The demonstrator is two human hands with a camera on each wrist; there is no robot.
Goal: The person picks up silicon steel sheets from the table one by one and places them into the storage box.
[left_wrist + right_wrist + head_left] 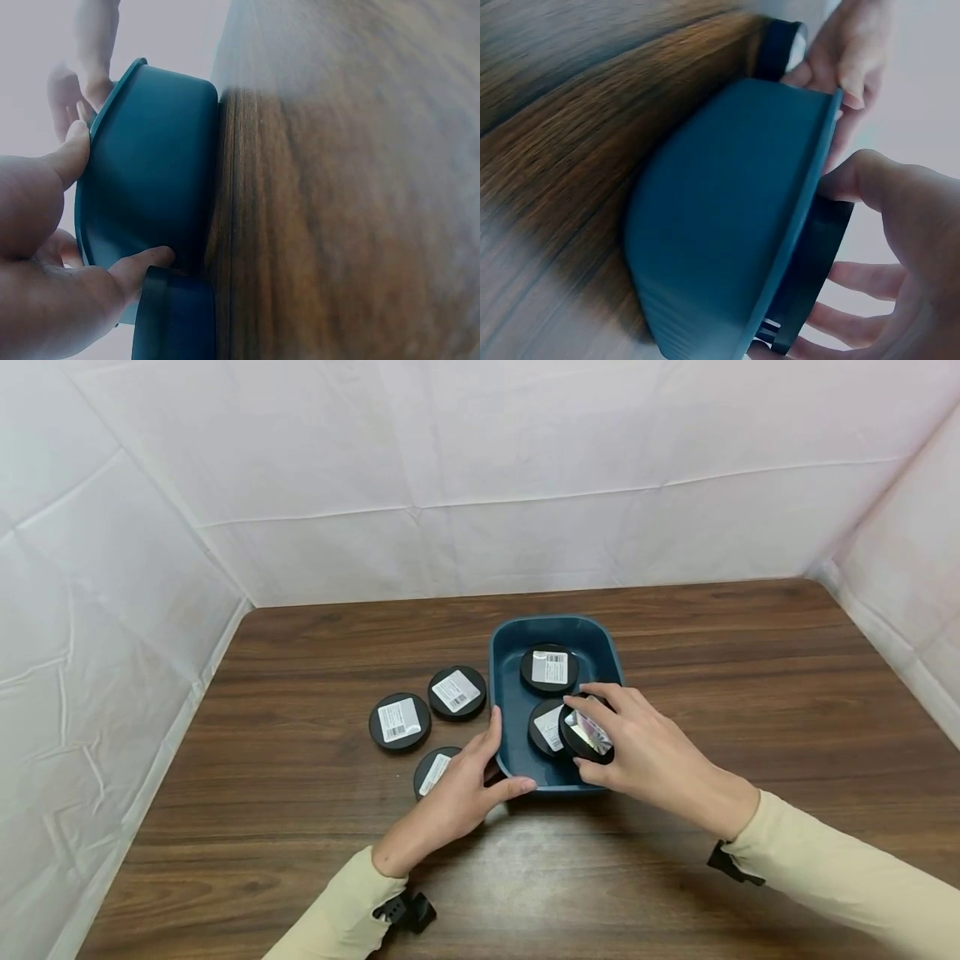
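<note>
My right hand (652, 752) grips a round flat black container (573, 747) by its edge, fingers on the far side and thumb on the near side. A shiny label shows on its top. It is tilted over the near right part of a blue plastic bin (506, 727), partly covering another black container (546, 727) inside. One more black container (550, 670) lies farther back in the bin, its white barcode label up. My left hand (465, 785) holds the bin's near left corner between thumb and fingers. In the right wrist view, the held container (821, 262) stands beside the rim.
Left of the bin, black containers with white labels lie on the wooden table (285, 802): one (457, 693) by the bin wall, another (400, 723) farther left, a third (431, 768) partly behind my left hand. White cloth walls (450, 552) enclose the table's back and sides.
</note>
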